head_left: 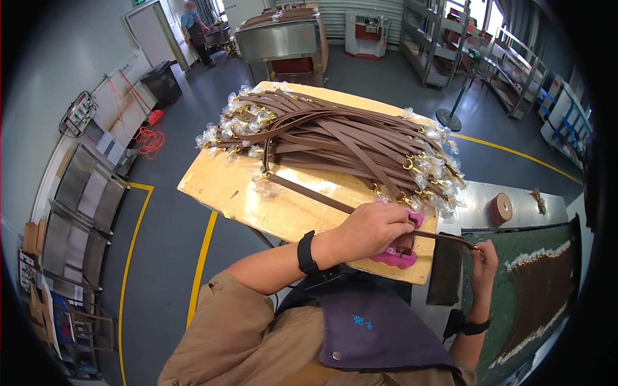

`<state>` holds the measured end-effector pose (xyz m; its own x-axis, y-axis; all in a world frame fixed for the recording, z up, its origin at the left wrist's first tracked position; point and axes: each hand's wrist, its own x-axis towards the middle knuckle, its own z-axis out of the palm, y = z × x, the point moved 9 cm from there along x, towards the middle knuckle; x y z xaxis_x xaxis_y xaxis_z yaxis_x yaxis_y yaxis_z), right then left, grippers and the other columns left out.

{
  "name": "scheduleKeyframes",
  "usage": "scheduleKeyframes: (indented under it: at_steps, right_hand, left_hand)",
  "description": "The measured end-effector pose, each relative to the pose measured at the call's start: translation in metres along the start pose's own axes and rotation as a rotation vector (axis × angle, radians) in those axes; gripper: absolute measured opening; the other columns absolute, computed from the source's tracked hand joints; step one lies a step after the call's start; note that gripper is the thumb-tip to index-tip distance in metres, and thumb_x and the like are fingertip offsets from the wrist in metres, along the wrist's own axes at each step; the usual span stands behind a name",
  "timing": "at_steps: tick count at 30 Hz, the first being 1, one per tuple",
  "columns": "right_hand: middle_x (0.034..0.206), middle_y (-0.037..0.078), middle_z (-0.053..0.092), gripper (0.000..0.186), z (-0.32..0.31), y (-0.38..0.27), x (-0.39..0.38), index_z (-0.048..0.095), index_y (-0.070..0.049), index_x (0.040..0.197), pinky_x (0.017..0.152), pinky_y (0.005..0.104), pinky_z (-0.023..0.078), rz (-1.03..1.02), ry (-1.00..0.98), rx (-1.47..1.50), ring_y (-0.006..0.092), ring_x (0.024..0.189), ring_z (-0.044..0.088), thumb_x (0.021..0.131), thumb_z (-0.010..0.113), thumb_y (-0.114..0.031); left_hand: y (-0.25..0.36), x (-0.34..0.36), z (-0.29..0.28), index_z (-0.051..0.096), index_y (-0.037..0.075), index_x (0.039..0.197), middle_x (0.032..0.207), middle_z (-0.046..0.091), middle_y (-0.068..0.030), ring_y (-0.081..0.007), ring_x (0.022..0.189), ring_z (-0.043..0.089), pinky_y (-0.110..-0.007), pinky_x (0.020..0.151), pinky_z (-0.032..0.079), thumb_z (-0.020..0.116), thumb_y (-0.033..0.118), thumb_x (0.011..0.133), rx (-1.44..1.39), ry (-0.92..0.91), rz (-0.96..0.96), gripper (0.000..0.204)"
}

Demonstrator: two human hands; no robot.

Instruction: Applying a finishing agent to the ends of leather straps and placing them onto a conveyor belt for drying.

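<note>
A long brown strap (309,192) runs from a gold clasp on the wooden board (232,193) across to the right. My left hand (367,233) is closed on this strap, its fingers bent over a pink holder-like thing (396,258) at the board's near right edge; the hand partly covers that thing. Past the board's edge, my right hand (484,264) pinches the strap's other end by its gold-coloured fitting. The strap looks taut between my hands. Behind them lies a large pile of brown straps (322,125), their gold clasps wrapped in clear plastic at both ends.
On the metal table at right stand a brown roll (501,209) and a dark block (445,267). A row of straps (537,302) lies on a green mat (479,328). A fan (449,119), shelves (434,45), a cart (280,45) and a person (195,32) are farther back.
</note>
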<state>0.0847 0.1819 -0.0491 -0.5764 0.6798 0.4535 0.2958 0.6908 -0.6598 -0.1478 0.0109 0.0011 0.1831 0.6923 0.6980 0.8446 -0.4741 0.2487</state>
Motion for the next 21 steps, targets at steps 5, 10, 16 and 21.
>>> scheduleKeyframes:
  at_steps: [5, 10, 16, 21]
  right_hand:
    - [0.08, 0.006, 0.041, 0.006, -0.027, 0.044, -0.02, 0.052, 0.001, 0.089, 0.063, 0.0283, 0.034, 0.036, 0.081, -0.015, 0.0162, 0.071, 0.041, 0.09, 0.058, 0.0]
    - [0.085, 0.002, 0.048, 0.008, -0.056, 0.079, -0.037, 0.054, 0.001, 0.094, 0.071, 0.0239, 0.042, 0.144, 0.093, -0.067, 0.0107, 0.076, 0.049, 0.097, 0.056, -0.006]
    - [0.084, 0.002, 0.048, 0.008, -0.088, 0.117, -0.055, 0.056, 0.0, 0.094, 0.069, 0.0245, 0.039, 0.202, 0.23, -0.018, 0.0109, 0.076, 0.046, 0.097, 0.056, -0.007]
    - [0.09, 0.001, 0.055, 0.009, -0.103, 0.14, -0.066, 0.058, 0.0, 0.098, 0.072, 0.0233, 0.043, 0.277, 0.293, -0.03, 0.0082, 0.079, 0.05, 0.098, 0.058, -0.009]
  left_hand:
    - [0.005, 0.0, 0.0, 0.068, 0.003, 0.1, 0.09, 0.063, -0.0077, -0.0252, 0.082, 0.065, -0.036, 0.07, 0.054, 0.071, 0.011, 0.071, 0.015, -0.003, 0.013, 0.03]
    - [0.007, -0.001, 0.002, 0.068, 0.004, 0.099, 0.09, 0.064, -0.0072, -0.0248, 0.082, 0.065, -0.035, 0.07, 0.054, 0.07, 0.01, 0.07, 0.009, 0.012, 0.022, 0.03]
    - [0.005, 0.001, 0.001, 0.068, 0.003, 0.096, 0.09, 0.065, -0.0083, -0.0265, 0.079, 0.066, -0.036, 0.068, 0.055, 0.069, 0.007, 0.073, 0.012, 0.042, 0.038, 0.024]
    - [0.003, 0.004, -0.007, 0.069, 0.004, 0.092, 0.089, 0.066, -0.0093, -0.0279, 0.078, 0.067, -0.036, 0.068, 0.055, 0.067, 0.002, 0.074, -0.028, 0.033, 0.021, 0.019]
